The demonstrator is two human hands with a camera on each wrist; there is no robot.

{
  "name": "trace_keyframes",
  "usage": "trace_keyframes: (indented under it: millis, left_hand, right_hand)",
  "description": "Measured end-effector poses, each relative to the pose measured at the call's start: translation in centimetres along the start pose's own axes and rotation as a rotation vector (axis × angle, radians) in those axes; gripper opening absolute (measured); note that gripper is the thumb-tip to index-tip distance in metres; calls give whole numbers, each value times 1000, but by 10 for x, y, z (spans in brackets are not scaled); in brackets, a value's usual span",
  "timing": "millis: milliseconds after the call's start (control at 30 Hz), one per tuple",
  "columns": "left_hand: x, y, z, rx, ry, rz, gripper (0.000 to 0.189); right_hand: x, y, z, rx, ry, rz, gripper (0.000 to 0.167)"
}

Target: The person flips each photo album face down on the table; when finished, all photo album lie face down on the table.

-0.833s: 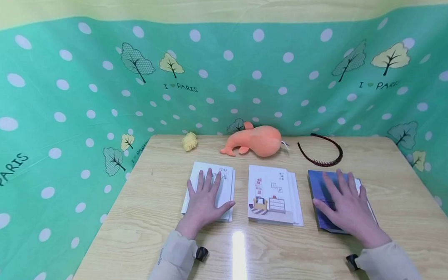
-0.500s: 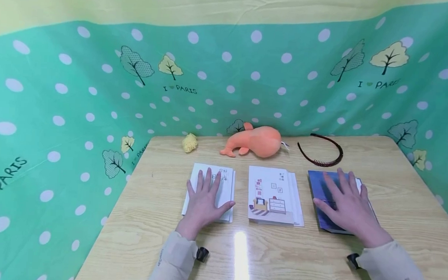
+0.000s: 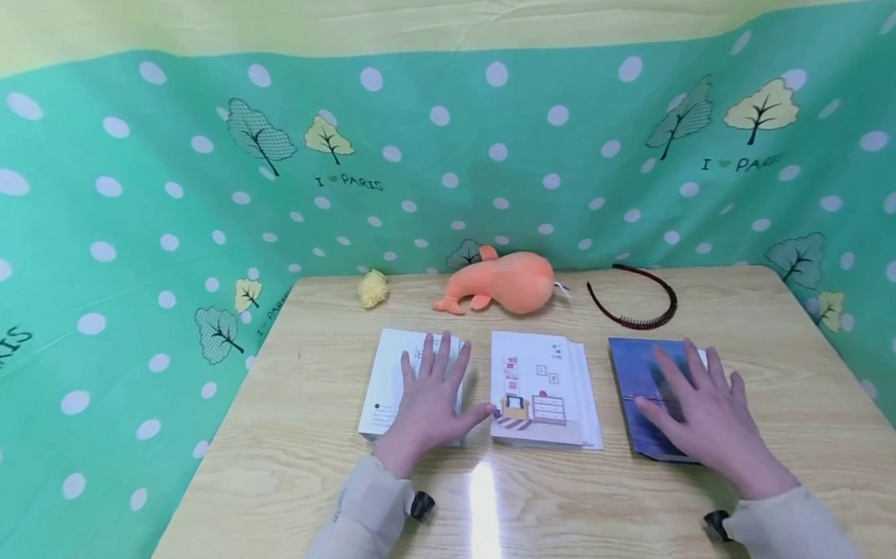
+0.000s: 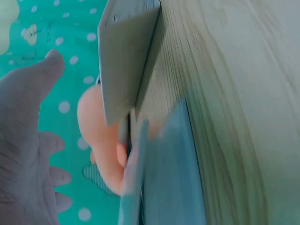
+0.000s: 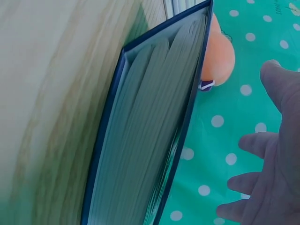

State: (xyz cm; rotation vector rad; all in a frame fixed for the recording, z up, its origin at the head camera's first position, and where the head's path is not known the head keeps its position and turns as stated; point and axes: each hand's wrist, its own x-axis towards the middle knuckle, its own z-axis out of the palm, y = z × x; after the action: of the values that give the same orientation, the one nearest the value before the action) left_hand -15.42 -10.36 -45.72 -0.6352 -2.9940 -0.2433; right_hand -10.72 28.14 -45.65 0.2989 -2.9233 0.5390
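Three books lie in a row on the table. My left hand [image 3: 431,408] hovers with fingers spread over the right part of the left white book [image 3: 389,377], its thumb reaching to the middle book [image 3: 538,367]. The middle one has a room drawing on its cover. In the left wrist view the left hand [image 4: 21,136] shows above the books, fingers loose. My right hand [image 3: 712,420], fingers spread, is over the dark blue book [image 3: 630,371] and hides much of its cover. The right wrist view shows a gap between this hand [image 5: 276,173] and the book's thick block of pages [image 5: 145,112].
Along the back of the wooden table [image 3: 289,473] lie a small yellow fluffy thing [image 3: 373,289], an orange plush whale [image 3: 511,282] and a dark red headband [image 3: 668,302]. A green dotted cloth [image 3: 423,170] hangs behind and at both sides.
My left hand has moved right from the left book towards the middle one, uncovering the left book's lower left corner. The right hand has barely moved. The head view has shifted slightly.
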Motion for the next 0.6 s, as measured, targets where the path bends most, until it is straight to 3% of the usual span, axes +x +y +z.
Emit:
trace_keyframes:
  millis: [300,600]
  left_hand:
    - [19,35,2,-36,-18,125,97]
    - [35,75,8,36,-64,263,94]
  right_hand:
    - [-14,11,-8,1,-20,36,82]
    - [-25,22,-13,0,-27,84,79]
